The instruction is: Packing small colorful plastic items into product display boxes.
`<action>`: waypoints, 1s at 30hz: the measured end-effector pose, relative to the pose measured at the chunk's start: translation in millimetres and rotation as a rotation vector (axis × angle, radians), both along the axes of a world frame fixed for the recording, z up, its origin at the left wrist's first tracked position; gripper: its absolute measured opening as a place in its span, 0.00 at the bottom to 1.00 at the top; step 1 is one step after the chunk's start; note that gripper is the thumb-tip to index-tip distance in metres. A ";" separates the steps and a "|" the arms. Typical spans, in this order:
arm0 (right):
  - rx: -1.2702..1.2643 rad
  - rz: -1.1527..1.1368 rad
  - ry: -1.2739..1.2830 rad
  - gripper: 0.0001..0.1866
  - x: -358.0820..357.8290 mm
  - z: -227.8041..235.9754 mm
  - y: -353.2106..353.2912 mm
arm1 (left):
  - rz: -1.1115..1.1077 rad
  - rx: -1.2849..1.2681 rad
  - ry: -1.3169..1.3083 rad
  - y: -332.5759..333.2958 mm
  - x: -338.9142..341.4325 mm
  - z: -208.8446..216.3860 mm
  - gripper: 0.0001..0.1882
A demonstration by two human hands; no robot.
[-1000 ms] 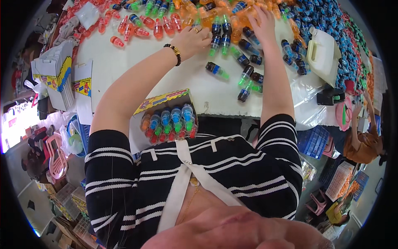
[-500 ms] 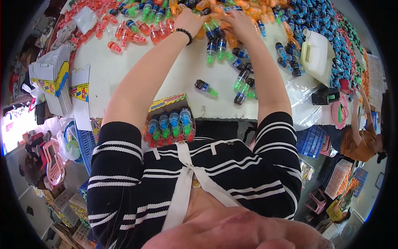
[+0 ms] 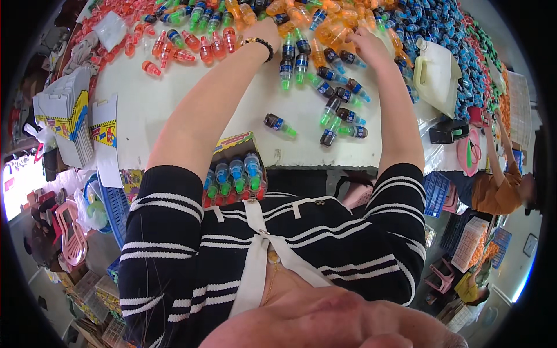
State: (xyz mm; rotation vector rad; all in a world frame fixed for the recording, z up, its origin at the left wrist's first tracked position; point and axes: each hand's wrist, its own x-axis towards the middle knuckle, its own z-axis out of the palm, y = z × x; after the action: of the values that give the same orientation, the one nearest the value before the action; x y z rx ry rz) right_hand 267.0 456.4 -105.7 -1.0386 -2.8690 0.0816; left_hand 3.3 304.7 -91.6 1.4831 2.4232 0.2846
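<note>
My left hand [image 3: 262,33] is among small plastic bottles at the far side of the white table [image 3: 197,122]; its fingertips are hidden, next to a dark-capped bottle [image 3: 281,19]. To the right, my right hand [image 3: 369,46] is beside a pile of orange bottles [image 3: 333,36], with fingers stretched leftward and apart. Between my forearms lie dark bottles with green or blue caps, among them a single one [image 3: 280,124] lying apart. An open cardboard box [image 3: 237,139] at the table's near edge holds rows of bottles with coloured caps.
Red bottles [image 3: 165,49] spread over the far left, blue ones [image 3: 441,35] at the far right. A cut-open white jug [image 3: 435,78] stands on the right. Folded cartons [image 3: 64,119] lean at the left edge. A co-worker in brown [image 3: 496,188] is at far right.
My right hand has moved right, away from my left hand. More dark bottles with blue caps now show between my forearms. The view has shifted slightly.
</note>
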 end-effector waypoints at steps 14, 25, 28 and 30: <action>-0.134 -0.301 0.350 0.14 9.2 7.4 15.5 | 0.093 0.339 -0.963 -108.9 -43.8 45.7 0.28; 0.133 -0.369 -0.135 0.14 -14.4 2.5 18.1 | -0.371 0.363 -0.514 -172.1 -53.9 -6.0 0.19; -0.156 -0.372 0.007 0.16 -15.6 8.5 24.6 | -0.344 0.333 -0.569 -178.4 -58.3 -9.3 0.19; -0.448 -0.440 0.157 0.21 -23.0 14.0 24.9 | -0.336 0.343 -0.568 -184.2 -57.2 -9.9 0.19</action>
State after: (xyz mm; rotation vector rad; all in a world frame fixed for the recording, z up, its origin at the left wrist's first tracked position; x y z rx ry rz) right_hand 244.0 481.3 -91.7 -1.6283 -2.4651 0.7593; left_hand -53.9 120.6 -101.5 1.6317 1.7072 0.9361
